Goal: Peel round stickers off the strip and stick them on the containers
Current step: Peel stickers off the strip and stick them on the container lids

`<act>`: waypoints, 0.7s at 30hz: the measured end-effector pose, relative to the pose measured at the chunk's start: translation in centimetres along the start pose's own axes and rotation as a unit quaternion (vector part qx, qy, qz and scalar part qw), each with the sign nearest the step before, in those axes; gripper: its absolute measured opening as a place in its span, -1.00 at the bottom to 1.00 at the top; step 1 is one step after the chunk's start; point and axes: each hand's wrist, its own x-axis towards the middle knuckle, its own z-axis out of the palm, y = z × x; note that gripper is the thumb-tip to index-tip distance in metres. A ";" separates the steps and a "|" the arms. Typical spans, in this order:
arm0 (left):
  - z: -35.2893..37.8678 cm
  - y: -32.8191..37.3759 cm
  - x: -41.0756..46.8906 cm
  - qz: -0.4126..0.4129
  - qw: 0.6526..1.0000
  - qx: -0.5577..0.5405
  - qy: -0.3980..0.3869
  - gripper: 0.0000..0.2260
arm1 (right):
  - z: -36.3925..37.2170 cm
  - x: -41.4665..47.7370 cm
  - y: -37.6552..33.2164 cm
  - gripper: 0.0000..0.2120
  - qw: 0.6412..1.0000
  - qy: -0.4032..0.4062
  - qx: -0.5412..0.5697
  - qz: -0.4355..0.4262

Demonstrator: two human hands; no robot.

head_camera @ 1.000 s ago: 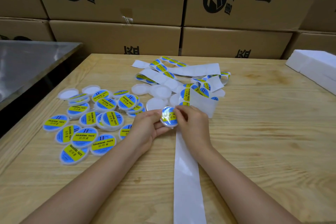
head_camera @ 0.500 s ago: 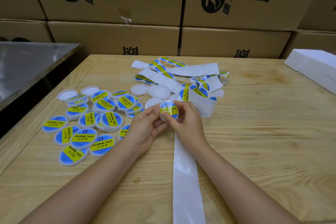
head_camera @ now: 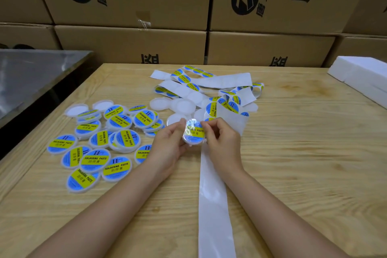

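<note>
**Sticker is on the lid, now it must be pressed flat**

The left hand (head_camera: 169, 145) holds a small round container (head_camera: 193, 139) a little above the counter (head_camera: 303, 163), near its middle. Its fingers (head_camera: 181, 124) are curled round the rim from the 9 o'clock side. The right hand (head_camera: 223, 142) meets the container from 3 o'clock, and its fingers (head_camera: 207, 125) pinch the rim there, on the edge of the sticker (head_camera: 196, 131). The sticker, blue with a yellow band, covers most of the lid. Glare hides its top part, so it cannot be told if that edge is fully down.

The step in hand looks like the smoothing. To do it well, the left hand should hold the container steady. The right thumb should rub from the centre outward to the rim, so that no bubble or fold is trapped. Hard pressing should come only once the sticker sits centred, because a sticker lifted again may crease.

The strip (head_camera: 213, 195) runs from 6 o'clock, under the right wrist, to a tangle at 12 o'clock. Blank containers (head_camera: 183, 105) wait just beyond the hands. The finished pile (head_camera: 125, 139) lies at 9 o'clock, and this one probably goes there.
</note>
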 end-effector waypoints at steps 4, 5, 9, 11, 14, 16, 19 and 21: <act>0.0 -0.1 -0.1 0.025 0.998 0.054 0.026 -0.83 | 0.1 0.0 0.1 -0.98 1.000 -0.012 -0.023 -0.014; -0.1 0.0 0.0 0.029 0.997 0.056 0.048 -0.83 | 0.3 -0.1 0.1 -0.93 0.999 -0.024 -0.033 -0.024; -0.4 0.6 0.3 0.123 0.975 0.127 0.137 -0.84 | 0.8 -0.6 -0.1 -0.50 0.989 -0.081 -0.091 -0.082; -0.9 0.8 0.3 0.213 0.928 0.245 0.186 -0.85 | 0.6 -0.5 -0.1 -0.35 0.992 -0.077 -0.085 -0.059; -2.1 1.4 0.3 0.309 0.842 0.387 0.215 -0.79 | -0.1 0.1 0.3 -0.62 0.987 -0.017 -0.148 -0.064; -3.0 1.7 0.8 0.327 0.799 0.447 0.236 -0.76 | -0.5 0.5 0.6 -0.78 0.979 0.012 -0.193 -0.060; -4.2 1.9 1.4 0.267 0.760 0.519 0.287 -0.68 | -0.9 1.0 1.2 -0.79 0.971 -0.009 -0.239 -0.018; -5.0 1.7 1.7 0.225 0.729 0.576 0.295 -0.59 | -1.2 1.2 1.4 -0.75 0.968 -0.022 -0.252 -0.002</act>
